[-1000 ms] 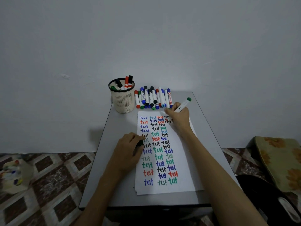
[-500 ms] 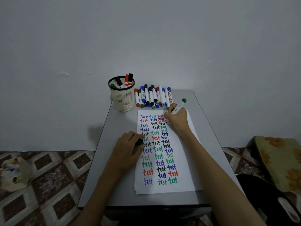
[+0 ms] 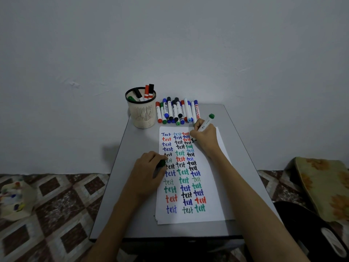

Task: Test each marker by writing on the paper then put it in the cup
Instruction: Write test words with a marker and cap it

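On my screen the right hand (image 3: pixel 204 136) is closed in a writing pinch round the green marker (image 3: pixel 206 123). Its fingers sit low on the white barrel, and the green butt end slants up and away toward the far right of the bench (image 3: pixel 136 144). The tip is hidden under the fingers, so I cannot tell whether it touches the sheet; it sits by the top of the third column of words. The left hand (image 3: pixel 149 171) is curled round a dark green cap (image 3: pixel 161 163) and rests on the left edge of the paper (image 3: pixel 215 186), which I judge pins the sheet as well.

The paper lies down the middle of the bench, from just short of the far edge almost to the near edge, with three columns of "test" written on it. Just beyond it, along the far edge, the row of markers (image 3: pixel 176 112) lies side by side. The cup (image 3: pixel 142 116) stands at the far left corner, beside that row, with other markers (image 3: pixel 145 93) standing in it.

As I read it, the marker is light, stiff, smooth plastic: grip low near the tip for writing, then mid-barrel for the carry. The cap wants a straight, firm push before the drop. The cup looks like a light slotted thing, so I would lower the marker in rather than toss it, lest it tip
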Demonstrator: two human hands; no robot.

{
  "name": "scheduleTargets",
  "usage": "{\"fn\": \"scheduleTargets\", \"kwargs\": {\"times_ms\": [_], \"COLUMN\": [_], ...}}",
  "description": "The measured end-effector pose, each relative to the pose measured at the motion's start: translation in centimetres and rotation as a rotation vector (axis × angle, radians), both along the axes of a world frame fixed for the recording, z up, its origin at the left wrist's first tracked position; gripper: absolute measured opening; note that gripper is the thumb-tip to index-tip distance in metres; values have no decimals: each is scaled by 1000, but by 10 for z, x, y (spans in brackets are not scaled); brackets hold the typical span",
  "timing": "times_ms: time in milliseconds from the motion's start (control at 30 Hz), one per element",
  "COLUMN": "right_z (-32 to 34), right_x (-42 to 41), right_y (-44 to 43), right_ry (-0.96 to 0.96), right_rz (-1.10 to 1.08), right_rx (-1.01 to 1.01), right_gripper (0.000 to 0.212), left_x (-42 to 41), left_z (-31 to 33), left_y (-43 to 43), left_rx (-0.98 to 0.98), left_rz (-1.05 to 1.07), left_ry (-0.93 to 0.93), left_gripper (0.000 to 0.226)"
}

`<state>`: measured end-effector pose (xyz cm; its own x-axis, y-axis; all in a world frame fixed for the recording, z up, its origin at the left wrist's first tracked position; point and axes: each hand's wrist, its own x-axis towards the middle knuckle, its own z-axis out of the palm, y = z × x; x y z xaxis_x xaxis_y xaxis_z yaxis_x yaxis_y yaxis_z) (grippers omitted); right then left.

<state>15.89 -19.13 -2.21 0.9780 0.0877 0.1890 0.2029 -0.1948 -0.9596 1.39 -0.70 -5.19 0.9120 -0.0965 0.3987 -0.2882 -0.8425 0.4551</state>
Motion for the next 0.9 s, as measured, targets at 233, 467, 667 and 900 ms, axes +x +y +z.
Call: {"fn": "scheduleTargets", "kwargs": {"times_ms": [233, 467, 667, 900], "right_z": [3, -1, 3, 4], "right_x": [-2, 1, -2, -4], "right_y": [1, -1, -1, -2], "right_ry": [49, 39, 47, 38], "right_rz": [-1, -40, -18, -75], "right_rx": [19, 19, 33, 35], "right_gripper": [29, 31, 30, 31], "left_x": [1, 0, 1, 1], "left_z": [0, 1, 0, -1], "left_y": [1, 0, 1, 1], "left_rx": [-2, -11, -16, -20], "left_rz": [-4, -9, -12, -5], "left_ry": [5, 8, 10, 15], "left_gripper": [44, 45, 46, 44]}}
